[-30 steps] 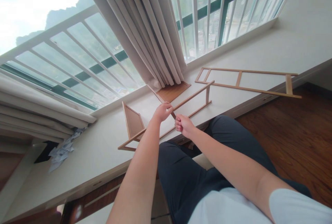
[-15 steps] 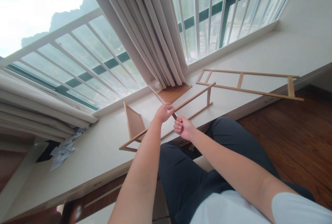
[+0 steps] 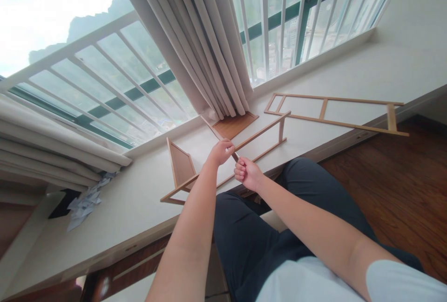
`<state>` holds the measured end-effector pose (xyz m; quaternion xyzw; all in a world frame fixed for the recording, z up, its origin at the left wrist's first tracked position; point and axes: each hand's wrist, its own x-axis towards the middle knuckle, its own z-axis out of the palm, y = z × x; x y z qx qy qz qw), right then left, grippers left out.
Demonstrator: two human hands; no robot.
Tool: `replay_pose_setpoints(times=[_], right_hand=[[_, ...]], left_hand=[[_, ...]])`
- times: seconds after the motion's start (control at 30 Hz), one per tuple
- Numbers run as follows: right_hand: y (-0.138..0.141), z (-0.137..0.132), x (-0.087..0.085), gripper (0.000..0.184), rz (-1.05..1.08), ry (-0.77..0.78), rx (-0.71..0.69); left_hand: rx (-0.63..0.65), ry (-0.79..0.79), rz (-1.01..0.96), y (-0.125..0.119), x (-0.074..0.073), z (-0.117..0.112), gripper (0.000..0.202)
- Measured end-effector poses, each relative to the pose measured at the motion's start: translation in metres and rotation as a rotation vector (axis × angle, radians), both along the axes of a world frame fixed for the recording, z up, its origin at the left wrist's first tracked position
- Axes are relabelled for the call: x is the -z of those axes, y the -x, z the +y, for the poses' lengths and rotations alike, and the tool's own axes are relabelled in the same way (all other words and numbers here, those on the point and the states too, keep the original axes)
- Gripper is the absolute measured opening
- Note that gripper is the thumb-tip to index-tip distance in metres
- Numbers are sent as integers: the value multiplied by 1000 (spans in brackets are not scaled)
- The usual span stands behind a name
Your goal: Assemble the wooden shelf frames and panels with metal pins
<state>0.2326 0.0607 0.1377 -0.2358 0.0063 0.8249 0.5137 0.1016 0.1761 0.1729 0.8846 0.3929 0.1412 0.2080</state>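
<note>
My left hand [image 3: 222, 151] is closed around the middle of a wooden shelf frame [image 3: 262, 131], where a shelf board joins its upper rail. The frame lies on its side on the white window ledge. Just below, my right hand [image 3: 248, 174] is curled into a fist around a thin metal tool [image 3: 238, 154], whose shiny tip points at the frame beside my left fingers. The tool's exact kind is hidden in the fist. Two brown boards stand out from the frame: one at the left [image 3: 183, 167], another board [image 3: 234, 127] by the curtain.
A second, ladder-like wooden frame [image 3: 324, 109] lies on the ledge [image 3: 115, 218] at right, its end jutting over the edge. A grey curtain [image 3: 199, 36] hangs to the ledge before barred windows. Crumpled papers [image 3: 85, 205] lie at left. My legs [image 3: 314, 195] are against the ledge.
</note>
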Motion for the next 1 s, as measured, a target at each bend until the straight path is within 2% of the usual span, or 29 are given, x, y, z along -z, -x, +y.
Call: replay_pose_setpoints(times=[0.13, 0.2, 0.3, 0.4, 0.47, 0.57, 0.7, 1.0], right_hand=[[5, -2, 8, 37, -107, -51, 37], [7, -3, 12, 37, -260, -84, 61], [5, -1, 18, 37, -679, -187, 114], [-5, 2, 19, 40, -1218, -412, 152], [-13, 3, 17, 39, -1536, -543, 114], [-21, 4, 14, 35, -1855, -577, -37], [-21, 3, 10, 34, -2039, -572, -179], [-20, 2, 5, 37, -2125, -607, -239]], left_hand=[[0, 1, -1, 0, 1, 1, 28], [5, -1, 2, 0, 2, 2, 29], [8, -1, 4, 0, 3, 3, 28], [9, 5, 4, 0, 2, 3, 28], [8, 10, 5, 0, 2, 3, 28], [2, 11, 6, 0, 1, 2, 27], [-1, 9, 4, 0, 1, 3, 27], [-9, 15, 0, 0, 0, 2, 27]])
